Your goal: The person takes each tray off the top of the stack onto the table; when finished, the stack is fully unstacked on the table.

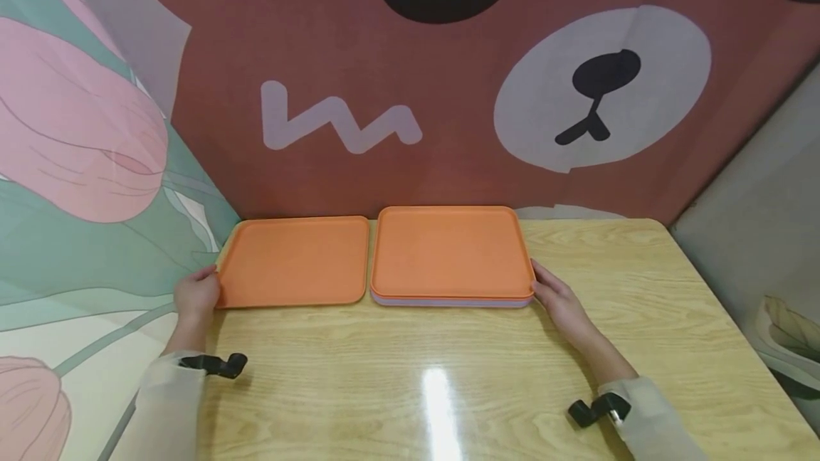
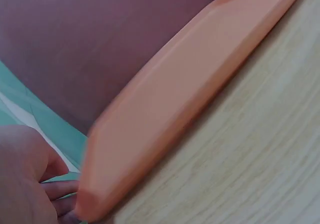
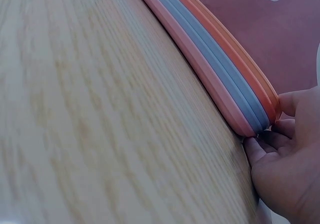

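Wooden table (image 1: 448, 375) is bearing one upside-down orange tray (image 1: 295, 260) that the left hand (image 1: 195, 294) is gripping, fingers (image 2: 62, 189) curling under its corner, while the right hand's (image 1: 560, 301) fingertips (image 3: 280, 126) are pinching the still-stacked trays (image 3: 235, 91).

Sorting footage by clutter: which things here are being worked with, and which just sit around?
In use: left hand at single orange tray; right hand at tray stack.
Lying about: table, cartoon backdrop, bag at right edge.
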The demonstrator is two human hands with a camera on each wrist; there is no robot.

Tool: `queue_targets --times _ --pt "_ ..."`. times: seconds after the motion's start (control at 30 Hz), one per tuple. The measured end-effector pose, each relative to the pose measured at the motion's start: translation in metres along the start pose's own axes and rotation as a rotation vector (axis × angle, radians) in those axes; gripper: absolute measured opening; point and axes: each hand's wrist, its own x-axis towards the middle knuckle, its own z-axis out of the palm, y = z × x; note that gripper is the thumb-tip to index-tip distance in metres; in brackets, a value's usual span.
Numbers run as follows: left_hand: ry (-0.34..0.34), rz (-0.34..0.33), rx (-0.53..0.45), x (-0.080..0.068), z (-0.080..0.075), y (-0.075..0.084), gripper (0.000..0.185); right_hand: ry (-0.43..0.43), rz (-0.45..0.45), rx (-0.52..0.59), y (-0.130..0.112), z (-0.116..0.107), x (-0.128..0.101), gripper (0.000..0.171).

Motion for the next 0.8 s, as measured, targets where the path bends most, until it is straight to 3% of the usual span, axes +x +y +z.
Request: queue_targets --times 0.23,0.33,0.4,0.63,0.8 --pt "0.06 0.064 -0.007 -0.005 0.0 0.009 0.043 0.012 -0.004 0.002 0.001 -0.001 0.001 0.061" --pt "0.047 0.125 -0.026 -0.012 0.0 0.013 0.041 0.024 -0.003 -0.01 0.001 -0.001 0.001 0.061" --pt "-0.002 0.171 -0.038 -0.017 0.002 0.017 0.04 0.022 -0.003 -0.013 0.0 -0.001 0.002 0.061" --pt "-0.301 0.382 -0.053 -0.038 0.017 0.029 0.046 0.02 0.002 -0.006 -0.003 -0.001 0.002 0.061" --pt "-0.427 0.44 -0.071 -0.053 0.031 0.039 0.048 0.032 0.004 -0.018 -0.004 0.0 0.0 0.062"
